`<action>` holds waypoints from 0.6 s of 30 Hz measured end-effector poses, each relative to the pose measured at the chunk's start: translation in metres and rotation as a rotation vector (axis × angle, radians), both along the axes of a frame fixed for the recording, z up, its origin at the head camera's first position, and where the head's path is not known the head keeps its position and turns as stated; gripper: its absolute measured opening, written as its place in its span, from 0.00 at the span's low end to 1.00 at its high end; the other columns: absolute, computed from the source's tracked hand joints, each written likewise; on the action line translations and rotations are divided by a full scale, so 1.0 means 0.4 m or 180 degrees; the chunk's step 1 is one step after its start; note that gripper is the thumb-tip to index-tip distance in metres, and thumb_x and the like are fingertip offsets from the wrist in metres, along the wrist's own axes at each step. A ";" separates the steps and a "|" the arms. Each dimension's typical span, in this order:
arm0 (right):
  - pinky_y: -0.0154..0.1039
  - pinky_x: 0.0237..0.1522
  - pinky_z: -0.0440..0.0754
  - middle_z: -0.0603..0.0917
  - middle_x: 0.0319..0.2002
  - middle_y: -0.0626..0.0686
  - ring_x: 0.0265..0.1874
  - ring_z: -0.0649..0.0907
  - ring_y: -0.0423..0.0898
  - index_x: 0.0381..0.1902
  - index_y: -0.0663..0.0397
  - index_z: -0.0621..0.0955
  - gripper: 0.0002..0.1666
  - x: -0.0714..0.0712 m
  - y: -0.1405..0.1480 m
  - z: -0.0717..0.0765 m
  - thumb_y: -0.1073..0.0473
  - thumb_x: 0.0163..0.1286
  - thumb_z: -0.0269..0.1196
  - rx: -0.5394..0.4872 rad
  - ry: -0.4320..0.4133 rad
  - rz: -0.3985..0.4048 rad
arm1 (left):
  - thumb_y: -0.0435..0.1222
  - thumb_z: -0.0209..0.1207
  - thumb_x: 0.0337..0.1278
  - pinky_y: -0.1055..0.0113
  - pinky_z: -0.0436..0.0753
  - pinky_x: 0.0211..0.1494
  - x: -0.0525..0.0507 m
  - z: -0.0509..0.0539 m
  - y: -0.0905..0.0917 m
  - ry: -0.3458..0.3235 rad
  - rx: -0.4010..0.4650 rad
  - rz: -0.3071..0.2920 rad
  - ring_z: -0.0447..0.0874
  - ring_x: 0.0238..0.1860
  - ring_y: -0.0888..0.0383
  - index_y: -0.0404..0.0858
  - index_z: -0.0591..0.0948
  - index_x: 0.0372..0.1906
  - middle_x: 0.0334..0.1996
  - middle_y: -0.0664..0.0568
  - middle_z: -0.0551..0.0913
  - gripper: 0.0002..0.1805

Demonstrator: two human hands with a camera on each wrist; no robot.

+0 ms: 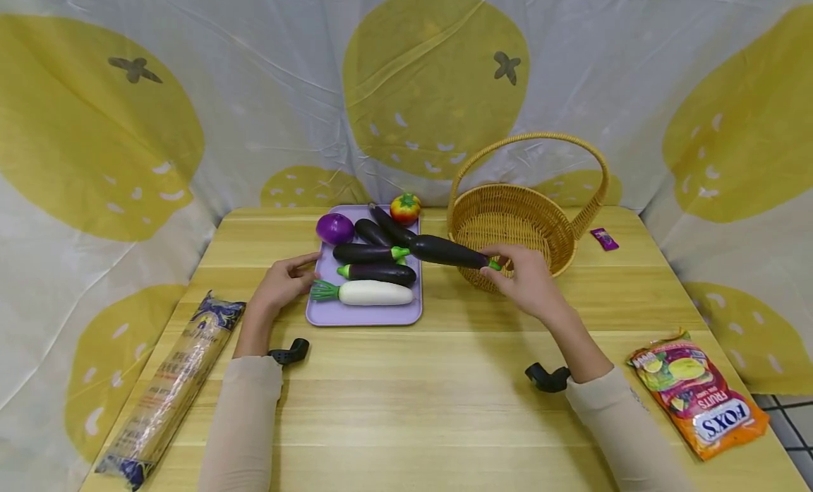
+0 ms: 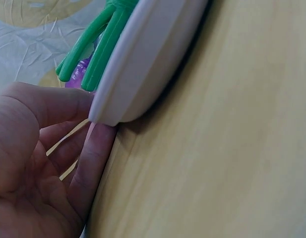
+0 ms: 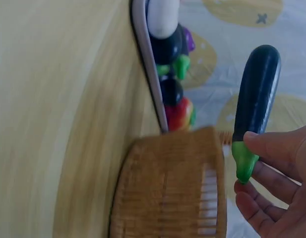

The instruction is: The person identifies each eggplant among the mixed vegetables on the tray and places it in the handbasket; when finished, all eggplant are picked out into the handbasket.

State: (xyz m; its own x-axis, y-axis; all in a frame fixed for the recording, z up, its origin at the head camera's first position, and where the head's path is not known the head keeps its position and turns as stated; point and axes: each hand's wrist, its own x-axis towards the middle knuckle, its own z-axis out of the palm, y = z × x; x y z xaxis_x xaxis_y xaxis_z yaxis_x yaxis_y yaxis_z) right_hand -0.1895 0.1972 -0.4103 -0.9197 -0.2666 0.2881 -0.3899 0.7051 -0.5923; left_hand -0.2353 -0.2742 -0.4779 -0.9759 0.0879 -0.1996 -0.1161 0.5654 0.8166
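Observation:
My right hand (image 1: 528, 282) pinches a dark eggplant (image 1: 447, 253) by its green stem end. The eggplant is held up between the tray and the wicker basket (image 1: 568, 259), and its stem shows clearly in the right wrist view, where the thumb (image 3: 259, 141) presses on it. With my left hand (image 1: 279, 286) I grip the left rim of the lilac tray (image 1: 362, 320), thumb on the rim and a finger under it in the left wrist view. On the tray lie a white radish (image 1: 376, 293), several other eggplants (image 1: 381, 273) and a purple onion-like vegetable (image 1: 334, 229).
A red-yellow fruit (image 1: 405, 209) sits at the tray's back right corner. The basket's tall handle (image 1: 540, 135) arches above it. A small purple packet (image 1: 604, 238) lies right of the basket. Pasta (image 1: 174, 386) in a long bag lies left, a candy bag (image 1: 699, 393) right.

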 end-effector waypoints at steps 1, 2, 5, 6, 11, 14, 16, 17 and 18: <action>0.47 0.38 0.80 0.89 0.42 0.56 0.38 0.84 0.53 0.55 0.52 0.87 0.18 -0.006 0.015 0.000 0.60 0.68 0.72 -0.0005 0.0005 -0.0038 | 0.43 0.64 0.70 0.70 0.75 0.32 -0.001 0.000 0.000 -0.0006 0.0013 0.0004 0.77 0.34 0.60 0.53 0.74 0.74 0.48 0.39 0.88 0.30; 0.47 0.38 0.81 0.89 0.42 0.57 0.38 0.84 0.54 0.55 0.53 0.87 0.17 -0.013 0.030 -0.001 0.60 0.68 0.72 -0.0008 0.0006 -0.0080 | 0.43 0.64 0.69 0.70 0.74 0.31 -0.002 -0.001 0.000 -0.0009 0.0028 0.0001 0.76 0.33 0.60 0.53 0.74 0.74 0.47 0.40 0.88 0.30; 0.47 0.37 0.81 0.89 0.43 0.59 0.38 0.85 0.57 0.55 0.55 0.87 0.17 -0.032 0.072 -0.003 0.61 0.68 0.71 0.0001 0.0013 -0.0198 | 0.42 0.65 0.69 0.70 0.73 0.30 -0.005 -0.003 -0.003 -0.0007 0.0060 0.0020 0.74 0.31 0.60 0.54 0.75 0.74 0.43 0.43 0.88 0.30; 0.47 0.36 0.81 0.89 0.43 0.60 0.38 0.86 0.58 0.55 0.55 0.86 0.17 -0.039 0.085 -0.004 0.62 0.69 0.70 0.0014 0.0005 -0.0237 | 0.42 0.65 0.69 0.70 0.72 0.29 -0.005 -0.004 -0.003 -0.0007 0.0073 0.0028 0.73 0.30 0.60 0.54 0.75 0.74 0.42 0.45 0.87 0.30; 0.47 0.38 0.80 0.89 0.44 0.63 0.39 0.87 0.59 0.56 0.57 0.85 0.17 -0.076 0.143 -0.003 0.62 0.70 0.69 0.0066 -0.0097 -0.0382 | 0.41 0.64 0.70 0.69 0.71 0.28 -0.005 -0.006 0.000 -0.0017 0.0076 0.0045 0.70 0.27 0.60 0.54 0.75 0.73 0.38 0.49 0.86 0.29; 0.51 0.40 0.80 0.89 0.45 0.64 0.40 0.86 0.59 0.57 0.59 0.84 0.18 -0.100 0.167 -0.002 0.62 0.72 0.68 0.0104 -0.0207 -0.0440 | 0.42 0.64 0.70 0.70 0.73 0.30 -0.004 -0.006 -0.001 -0.0008 0.0043 0.0040 0.71 0.28 0.61 0.54 0.75 0.73 0.40 0.48 0.86 0.29; 0.55 0.43 0.82 0.88 0.48 0.66 0.42 0.86 0.62 0.58 0.61 0.84 0.18 -0.117 0.179 -0.001 0.62 0.72 0.67 0.0150 -0.0275 -0.0459 | 0.42 0.64 0.69 0.71 0.75 0.32 -0.005 -0.007 -0.002 -0.0012 0.0059 0.0054 0.73 0.30 0.62 0.54 0.75 0.73 0.41 0.47 0.87 0.29; 0.58 0.46 0.83 0.88 0.49 0.66 0.44 0.86 0.63 0.58 0.61 0.83 0.18 -0.126 0.185 -0.001 0.62 0.73 0.66 0.0169 -0.0313 -0.0469 | 0.42 0.65 0.69 0.71 0.76 0.32 -0.005 -0.007 -0.003 -0.0016 0.0064 0.0046 0.74 0.30 0.62 0.54 0.75 0.73 0.42 0.46 0.87 0.29; 0.61 0.48 0.83 0.87 0.51 0.67 0.46 0.86 0.65 0.59 0.62 0.83 0.18 -0.134 0.190 -0.001 0.62 0.73 0.66 0.0187 -0.0358 -0.0470 | 0.42 0.65 0.69 0.72 0.76 0.32 -0.006 -0.008 -0.004 -0.0025 0.0068 0.0036 0.74 0.30 0.62 0.54 0.75 0.74 0.42 0.45 0.87 0.30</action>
State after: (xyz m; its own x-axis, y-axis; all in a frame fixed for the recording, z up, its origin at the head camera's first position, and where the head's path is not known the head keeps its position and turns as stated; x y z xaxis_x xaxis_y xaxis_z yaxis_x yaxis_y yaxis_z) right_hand -0.2430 0.2730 -0.4107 -0.9756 -0.1398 0.1693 -0.2135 0.7844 -0.5824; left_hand -0.2378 -0.2758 -0.4811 -0.9753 0.0813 -0.2055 -0.1288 0.5465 0.8275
